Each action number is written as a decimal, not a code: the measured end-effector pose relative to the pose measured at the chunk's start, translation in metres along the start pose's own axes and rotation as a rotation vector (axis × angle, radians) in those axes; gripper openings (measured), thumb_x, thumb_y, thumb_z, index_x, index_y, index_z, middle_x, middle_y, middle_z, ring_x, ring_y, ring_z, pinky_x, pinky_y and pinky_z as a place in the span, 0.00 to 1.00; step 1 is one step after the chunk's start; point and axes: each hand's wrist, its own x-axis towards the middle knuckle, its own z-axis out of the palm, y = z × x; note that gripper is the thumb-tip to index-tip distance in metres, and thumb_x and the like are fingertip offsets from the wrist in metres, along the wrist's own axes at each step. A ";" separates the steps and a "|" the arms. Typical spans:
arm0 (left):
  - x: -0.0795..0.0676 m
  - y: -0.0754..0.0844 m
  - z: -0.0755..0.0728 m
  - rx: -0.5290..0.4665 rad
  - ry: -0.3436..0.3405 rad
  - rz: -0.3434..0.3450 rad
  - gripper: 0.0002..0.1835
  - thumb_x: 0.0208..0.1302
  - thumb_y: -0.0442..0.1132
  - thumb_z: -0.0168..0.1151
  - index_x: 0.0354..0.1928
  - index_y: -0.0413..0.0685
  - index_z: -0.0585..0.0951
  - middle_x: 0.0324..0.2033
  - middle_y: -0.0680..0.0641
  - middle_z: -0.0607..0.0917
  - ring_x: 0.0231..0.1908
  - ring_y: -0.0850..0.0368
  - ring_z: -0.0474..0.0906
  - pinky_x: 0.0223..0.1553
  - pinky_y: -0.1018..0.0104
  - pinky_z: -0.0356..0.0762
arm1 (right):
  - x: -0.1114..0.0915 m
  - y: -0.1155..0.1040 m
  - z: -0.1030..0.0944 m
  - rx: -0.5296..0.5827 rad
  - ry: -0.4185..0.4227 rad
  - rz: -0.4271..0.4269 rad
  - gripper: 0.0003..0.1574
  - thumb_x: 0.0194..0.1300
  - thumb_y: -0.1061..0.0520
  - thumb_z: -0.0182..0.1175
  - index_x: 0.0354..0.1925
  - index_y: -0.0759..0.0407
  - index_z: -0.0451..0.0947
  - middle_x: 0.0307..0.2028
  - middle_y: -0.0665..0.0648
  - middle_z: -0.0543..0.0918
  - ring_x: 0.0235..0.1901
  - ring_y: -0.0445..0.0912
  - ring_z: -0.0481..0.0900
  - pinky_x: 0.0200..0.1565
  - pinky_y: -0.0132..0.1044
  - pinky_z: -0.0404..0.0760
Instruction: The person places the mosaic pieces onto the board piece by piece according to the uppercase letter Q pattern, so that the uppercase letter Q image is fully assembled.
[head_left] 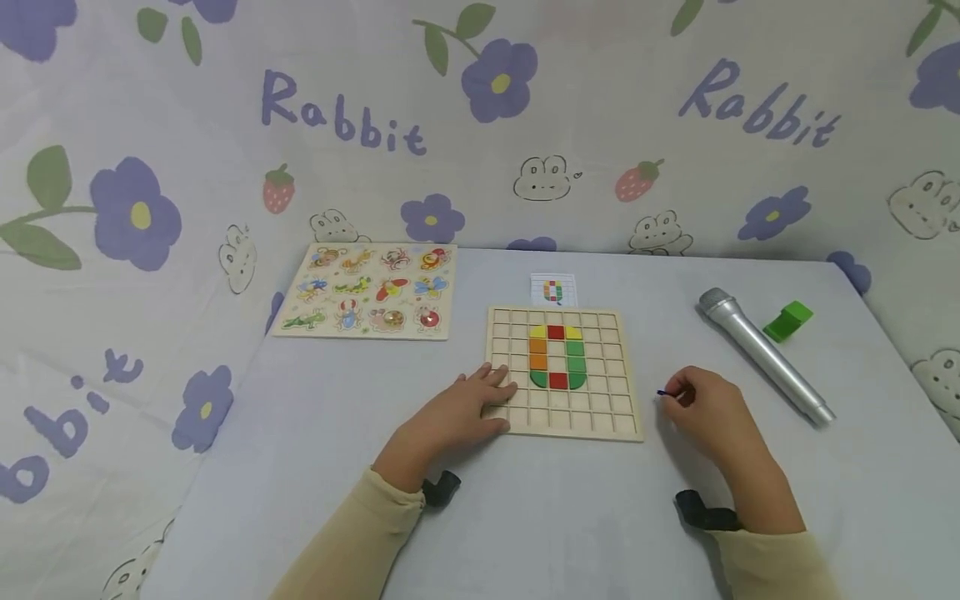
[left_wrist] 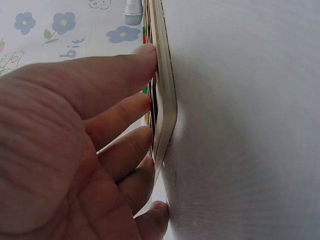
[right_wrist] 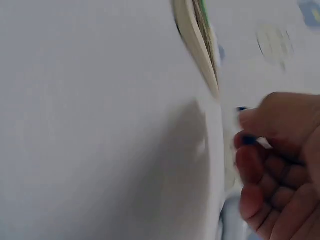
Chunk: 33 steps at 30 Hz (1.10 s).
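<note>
A square wooden grid board [head_left: 611,421] lies on the table. A ring of coloured tiles [head_left: 575,367], in red, yellow, orange and green, sits in its cells. My left hand [head_left: 457,412] rests at the board's left edge with its fingers spread over the rim; in the left wrist view the thumb [left_wrist: 115,75] and fingertips touch that edge. Right of the board, my right hand [head_left: 705,412] pinches a small dark blue piece [head_left: 662,392] between thumb and fingertips. In the right wrist view this blue piece [right_wrist: 248,140] is blurred and mostly covered by the fingers.
Behind the board lies a small card [head_left: 538,292] printed with a similar tile ring. An insect picture puzzle [head_left: 367,300] lies at the back left. To the right are a silver microphone [head_left: 765,358] and a green block [head_left: 787,322]. A printed cloth hangs behind.
</note>
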 end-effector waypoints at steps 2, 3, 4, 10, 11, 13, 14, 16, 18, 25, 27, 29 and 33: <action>0.001 0.000 0.000 0.000 0.000 0.003 0.37 0.76 0.48 0.70 0.82 0.59 0.70 0.87 0.54 0.59 0.89 0.53 0.45 0.88 0.48 0.44 | 0.002 -0.025 0.009 0.015 -0.026 -0.025 0.07 0.73 0.59 0.66 0.46 0.61 0.80 0.41 0.61 0.85 0.42 0.54 0.79 0.38 0.41 0.79; 0.001 0.001 0.000 0.001 -0.001 0.003 0.37 0.76 0.48 0.70 0.83 0.59 0.70 0.87 0.54 0.59 0.89 0.53 0.44 0.88 0.48 0.44 | 0.003 -0.036 0.014 0.022 -0.043 -0.048 0.06 0.73 0.60 0.66 0.45 0.60 0.80 0.41 0.61 0.85 0.42 0.53 0.79 0.39 0.41 0.80; 0.001 0.001 0.000 0.000 0.001 0.004 0.37 0.76 0.48 0.70 0.82 0.59 0.70 0.87 0.54 0.59 0.89 0.53 0.45 0.88 0.48 0.44 | 0.005 -0.046 0.019 0.028 -0.061 -0.075 0.05 0.73 0.61 0.66 0.45 0.60 0.80 0.41 0.60 0.85 0.42 0.53 0.79 0.39 0.41 0.80; 0.001 0.005 0.000 -0.007 0.000 0.006 0.36 0.76 0.48 0.69 0.82 0.59 0.71 0.87 0.55 0.59 0.89 0.54 0.44 0.89 0.49 0.44 | 0.016 -0.075 0.041 0.006 -0.161 -0.168 0.07 0.71 0.64 0.71 0.38 0.58 0.81 0.37 0.56 0.82 0.40 0.50 0.78 0.42 0.40 0.80; 0.001 0.006 0.000 -0.008 0.000 0.007 0.36 0.76 0.48 0.69 0.82 0.60 0.71 0.87 0.55 0.59 0.89 0.54 0.44 0.89 0.49 0.43 | 0.016 -0.076 0.042 0.005 -0.170 -0.164 0.07 0.70 0.64 0.71 0.38 0.58 0.81 0.38 0.56 0.82 0.40 0.50 0.78 0.42 0.40 0.80; 0.001 0.008 -0.001 -0.009 0.002 0.011 0.36 0.76 0.48 0.69 0.82 0.59 0.71 0.87 0.55 0.59 0.89 0.54 0.44 0.89 0.49 0.43 | 0.015 -0.075 0.043 0.003 -0.179 -0.150 0.07 0.71 0.63 0.72 0.38 0.57 0.82 0.38 0.56 0.83 0.41 0.50 0.78 0.43 0.40 0.81; 0.001 0.008 -0.001 -0.006 0.003 0.011 0.36 0.76 0.48 0.69 0.82 0.59 0.71 0.87 0.55 0.59 0.89 0.54 0.44 0.89 0.49 0.43 | 0.014 -0.074 0.043 0.004 -0.177 -0.143 0.06 0.71 0.63 0.72 0.39 0.57 0.83 0.39 0.56 0.83 0.42 0.50 0.79 0.44 0.40 0.81; 0.001 0.008 -0.001 -0.002 0.003 0.007 0.36 0.76 0.48 0.69 0.82 0.59 0.71 0.87 0.55 0.59 0.89 0.54 0.44 0.89 0.49 0.44 | 0.013 -0.072 0.042 0.014 -0.166 -0.131 0.05 0.71 0.61 0.72 0.42 0.57 0.84 0.41 0.56 0.84 0.43 0.50 0.79 0.45 0.41 0.82; 0.001 0.008 -0.001 0.003 0.002 0.003 0.36 0.76 0.48 0.70 0.82 0.59 0.71 0.87 0.55 0.59 0.89 0.54 0.43 0.89 0.49 0.44 | 0.012 -0.069 0.042 0.023 -0.156 -0.122 0.06 0.72 0.59 0.72 0.46 0.57 0.86 0.42 0.56 0.85 0.43 0.50 0.79 0.46 0.41 0.84; 0.000 0.008 -0.002 -0.001 0.006 -0.004 0.36 0.76 0.47 0.69 0.82 0.59 0.71 0.87 0.55 0.59 0.89 0.54 0.44 0.89 0.49 0.43 | 0.014 -0.066 0.046 0.040 -0.154 -0.163 0.08 0.73 0.61 0.70 0.49 0.60 0.89 0.45 0.57 0.86 0.44 0.50 0.79 0.47 0.42 0.84; -0.001 0.007 -0.002 -0.001 0.007 -0.005 0.36 0.76 0.47 0.69 0.82 0.59 0.71 0.87 0.55 0.59 0.89 0.54 0.44 0.89 0.49 0.43 | 0.015 -0.067 0.048 0.045 -0.157 -0.162 0.08 0.74 0.61 0.70 0.49 0.60 0.89 0.45 0.58 0.85 0.44 0.50 0.79 0.47 0.41 0.84; -0.001 0.007 -0.002 -0.003 0.006 -0.008 0.36 0.77 0.47 0.69 0.82 0.59 0.71 0.87 0.55 0.59 0.89 0.54 0.43 0.89 0.49 0.43 | 0.015 -0.067 0.049 0.045 -0.160 -0.154 0.08 0.74 0.61 0.70 0.49 0.60 0.89 0.45 0.57 0.85 0.44 0.50 0.79 0.47 0.41 0.84; -0.002 0.005 -0.002 -0.010 0.006 -0.014 0.36 0.77 0.47 0.69 0.82 0.58 0.70 0.87 0.54 0.59 0.89 0.54 0.43 0.89 0.49 0.43 | 0.016 -0.067 0.051 0.053 -0.164 -0.151 0.08 0.74 0.60 0.70 0.50 0.59 0.88 0.46 0.57 0.85 0.44 0.50 0.80 0.47 0.40 0.84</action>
